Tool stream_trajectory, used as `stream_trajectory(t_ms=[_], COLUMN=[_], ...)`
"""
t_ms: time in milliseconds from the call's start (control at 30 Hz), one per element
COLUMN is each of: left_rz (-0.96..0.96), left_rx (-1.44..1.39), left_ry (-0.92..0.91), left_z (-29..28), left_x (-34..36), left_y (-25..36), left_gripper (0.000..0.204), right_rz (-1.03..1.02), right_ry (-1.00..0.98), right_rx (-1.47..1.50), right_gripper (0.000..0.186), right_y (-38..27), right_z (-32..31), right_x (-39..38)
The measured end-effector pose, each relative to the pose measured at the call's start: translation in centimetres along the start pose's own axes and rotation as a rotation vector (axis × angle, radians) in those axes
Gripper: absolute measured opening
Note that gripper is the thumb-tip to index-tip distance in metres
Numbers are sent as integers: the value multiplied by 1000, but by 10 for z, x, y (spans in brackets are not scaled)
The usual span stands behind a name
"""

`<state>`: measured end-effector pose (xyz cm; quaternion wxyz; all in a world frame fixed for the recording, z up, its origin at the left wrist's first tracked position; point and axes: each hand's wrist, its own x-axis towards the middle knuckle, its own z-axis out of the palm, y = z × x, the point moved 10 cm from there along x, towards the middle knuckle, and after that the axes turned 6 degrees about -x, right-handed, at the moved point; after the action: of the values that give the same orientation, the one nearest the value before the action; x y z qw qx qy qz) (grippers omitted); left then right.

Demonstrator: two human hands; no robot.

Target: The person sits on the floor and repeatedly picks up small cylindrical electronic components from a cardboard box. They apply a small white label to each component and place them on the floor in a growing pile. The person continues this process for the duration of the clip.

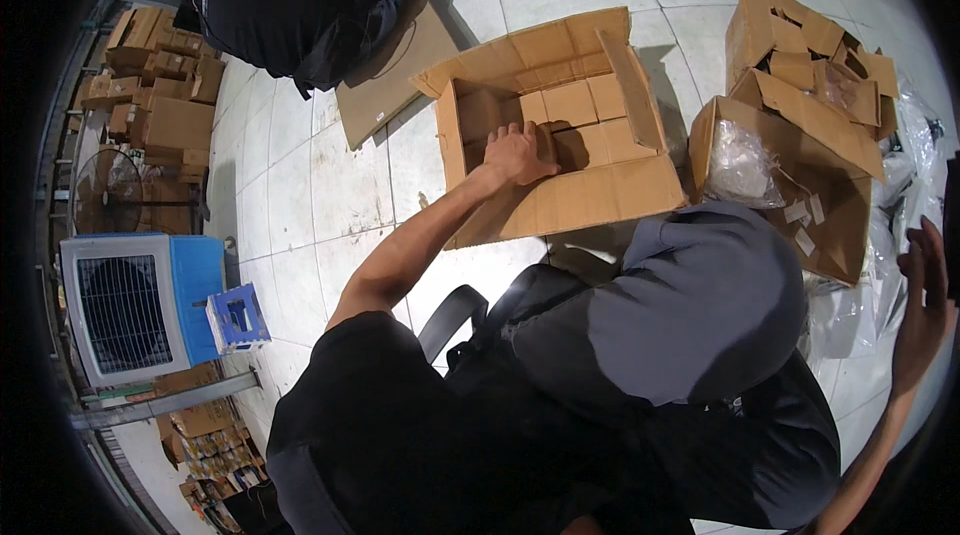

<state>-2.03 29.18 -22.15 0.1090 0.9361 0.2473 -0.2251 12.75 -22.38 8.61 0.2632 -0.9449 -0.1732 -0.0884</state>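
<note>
My left hand point(517, 153) is inside an open cardboard box point(560, 203), with its fingers over a small brown carton point(543, 140) and gripping it. Similar cartons point(607, 95) line part of the box, and a flap stands up on its right side. My right hand point(925, 290) is at the far right edge beside clear plastic wrapping point(858, 315), fingers extended and slightly curled, with nothing visible in them; the image rim partly darkens that area.
Open boxes point(840, 235) hold plastic and cardboard scraps at right. Another person in dark clothing point(280, 5) is at upper left beside flat cardboard point(370, 110). A blue-white cooler point(190, 295), a fan point(110, 190) and stacked cartons point(175, 125) stand along the left.
</note>
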Motion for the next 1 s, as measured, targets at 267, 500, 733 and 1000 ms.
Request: stream_trajectory(t_ms=[267,500,733,1000], left_rz=[94,-6,362,137], left_rx=[176,-1647,-928,-40], left_ry=[255,-632,-177,485], left_z=[-47,-46,-19,-23], left_x=[-9,17,5,-42], left_y=[6,42,33,-12], left_gripper=[83,69,47,66], right_rz=[4,133,110,133], right_ry=[-321,-346,-365,-377], right_rx=[54,167,184,192], right_gripper=[35,33,30,26], right_y=[-33,-12,-21,-21], right_z=[68,76,77,76], right_x=[-33,-37,-36,-39])
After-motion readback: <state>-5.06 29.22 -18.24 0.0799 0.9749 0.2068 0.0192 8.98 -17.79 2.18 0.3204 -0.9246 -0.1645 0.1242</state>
